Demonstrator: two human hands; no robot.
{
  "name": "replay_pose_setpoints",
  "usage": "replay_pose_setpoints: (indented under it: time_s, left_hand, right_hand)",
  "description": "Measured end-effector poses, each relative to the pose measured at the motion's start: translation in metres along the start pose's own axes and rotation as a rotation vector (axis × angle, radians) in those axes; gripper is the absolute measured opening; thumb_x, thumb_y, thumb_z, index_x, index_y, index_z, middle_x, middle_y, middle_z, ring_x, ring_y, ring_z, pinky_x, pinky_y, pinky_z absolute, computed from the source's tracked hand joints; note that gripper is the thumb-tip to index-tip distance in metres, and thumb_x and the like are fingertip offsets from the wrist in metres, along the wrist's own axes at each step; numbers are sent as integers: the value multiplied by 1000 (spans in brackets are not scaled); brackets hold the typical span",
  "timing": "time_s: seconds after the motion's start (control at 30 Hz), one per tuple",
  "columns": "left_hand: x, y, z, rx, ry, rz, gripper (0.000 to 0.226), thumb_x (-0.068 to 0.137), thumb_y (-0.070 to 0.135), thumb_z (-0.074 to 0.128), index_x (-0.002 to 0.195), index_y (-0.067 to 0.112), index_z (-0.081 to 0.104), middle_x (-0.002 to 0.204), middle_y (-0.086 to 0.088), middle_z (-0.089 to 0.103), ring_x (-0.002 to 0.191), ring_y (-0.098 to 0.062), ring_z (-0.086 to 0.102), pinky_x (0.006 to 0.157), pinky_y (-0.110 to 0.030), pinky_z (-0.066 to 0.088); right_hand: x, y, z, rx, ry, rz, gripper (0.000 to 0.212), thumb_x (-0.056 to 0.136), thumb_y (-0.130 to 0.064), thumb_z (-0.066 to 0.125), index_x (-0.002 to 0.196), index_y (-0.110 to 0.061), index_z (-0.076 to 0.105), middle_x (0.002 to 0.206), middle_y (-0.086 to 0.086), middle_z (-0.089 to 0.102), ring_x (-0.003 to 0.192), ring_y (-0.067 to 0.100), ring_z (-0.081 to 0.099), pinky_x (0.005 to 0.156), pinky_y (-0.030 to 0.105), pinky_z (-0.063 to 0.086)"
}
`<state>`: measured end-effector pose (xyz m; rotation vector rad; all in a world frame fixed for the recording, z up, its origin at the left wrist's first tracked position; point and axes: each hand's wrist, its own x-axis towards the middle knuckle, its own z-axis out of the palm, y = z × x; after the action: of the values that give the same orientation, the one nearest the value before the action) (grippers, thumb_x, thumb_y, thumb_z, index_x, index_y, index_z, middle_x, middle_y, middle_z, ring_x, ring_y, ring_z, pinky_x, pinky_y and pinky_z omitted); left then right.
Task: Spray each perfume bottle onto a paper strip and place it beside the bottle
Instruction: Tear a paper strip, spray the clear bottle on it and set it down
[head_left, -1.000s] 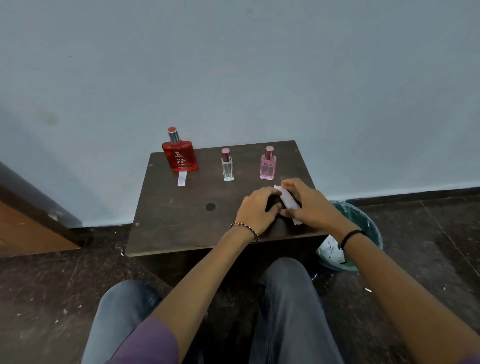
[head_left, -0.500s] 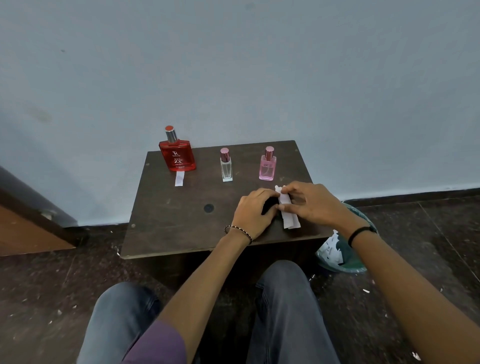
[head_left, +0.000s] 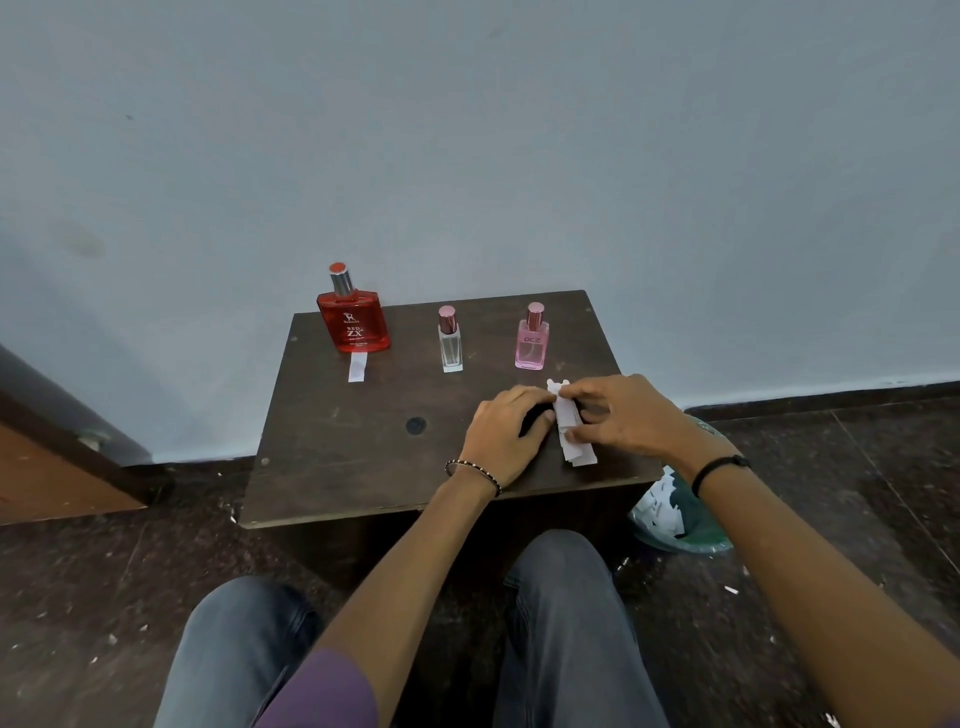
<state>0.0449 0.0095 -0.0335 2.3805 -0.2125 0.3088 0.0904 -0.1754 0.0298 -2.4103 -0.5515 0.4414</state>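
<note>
Three perfume bottles stand in a row at the back of a small dark wooden table (head_left: 363, 467): a wide red bottle (head_left: 353, 325) on the left, a slim clear bottle (head_left: 450, 345) in the middle, a pink bottle (head_left: 532, 343) on the right. One white paper strip (head_left: 358, 368) lies in front of the red bottle. A stack of white paper strips (head_left: 570, 434) lies near the table's right front. My left hand (head_left: 504, 436) and my right hand (head_left: 623, 415) both pinch this stack from either side, fingers curled on it.
A green bin (head_left: 691, 525) holding paper scraps stands on the floor right of the table. A pale wall rises directly behind the table. A wooden door edge (head_left: 47, 467) is at the left. My knees sit below the table's front edge.
Both hands have stayed at the strip stack, with the fingers shifting on it. More of the stack's lower end shows now. The bottles have not moved.
</note>
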Motion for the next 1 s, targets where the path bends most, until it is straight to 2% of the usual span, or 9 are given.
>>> replay_pose_setpoints:
  time_s: [0.1,0.27,0.37,0.47,0.53,0.6,0.73,0.87,1.0]
  left_hand:
    - [0,0,0,2,-6,0,27,98,28,59,123,21,66,126,7,67,118,-14,59,98,-35,43]
    - [0,0,-1,-9,-14,5,32,95,28,63,125,20,65,126,4,67,117,-16,60,99,-39,47]
    - [-1,2,-1,-19,-21,-14,36,94,30,65,129,22,62,128,2,66,118,-17,60,100,-37,45]
    - [-1,4,-2,-43,-26,-57,34,91,33,67,122,24,57,123,6,66,112,-15,60,96,-32,42]
    - [-1,5,-2,-45,-25,-84,33,90,33,69,117,22,54,119,6,65,108,-13,59,94,-30,40]
    - [-2,6,-2,-13,-7,-51,30,91,34,68,114,20,55,118,4,62,105,-14,58,91,-31,43]
    - [-7,8,1,132,44,117,23,92,24,62,114,16,66,120,0,64,106,-19,62,82,-35,50]
    - [-14,16,6,259,73,259,38,88,20,44,107,10,75,109,-4,76,98,-22,72,75,-31,57]
    - [-19,17,9,256,65,237,39,87,18,46,111,8,75,117,-5,75,107,-21,71,85,-29,56]
  right_hand:
    - [1,2,1,-63,20,-30,55,81,-22,79,134,-16,63,134,7,66,119,22,64,105,39,50]
    - [-1,0,1,-115,59,-44,46,89,-27,72,133,-16,65,133,5,67,119,21,63,105,33,48]
    - [-1,-3,3,-144,78,-50,39,93,-31,68,130,-17,68,125,5,71,113,22,66,100,36,51]
    - [1,-3,7,-158,126,-50,29,98,-32,60,119,-17,74,109,4,76,99,20,69,87,31,55]
    - [2,-3,11,-137,191,-22,27,101,-30,54,103,-14,76,90,4,75,83,21,67,69,23,48]
    - [2,-3,15,-95,267,6,27,102,-28,53,93,-12,73,79,5,72,74,22,65,61,21,43]
    - [2,-5,22,-29,355,20,17,99,-24,60,97,-12,72,87,1,74,80,17,68,75,24,52]
    - [1,-5,29,37,381,4,8,95,-17,67,94,-11,71,84,-3,71,77,9,66,68,5,47]
    - [2,0,33,56,383,-2,9,97,-19,63,92,-13,66,84,3,73,76,14,68,69,21,55]
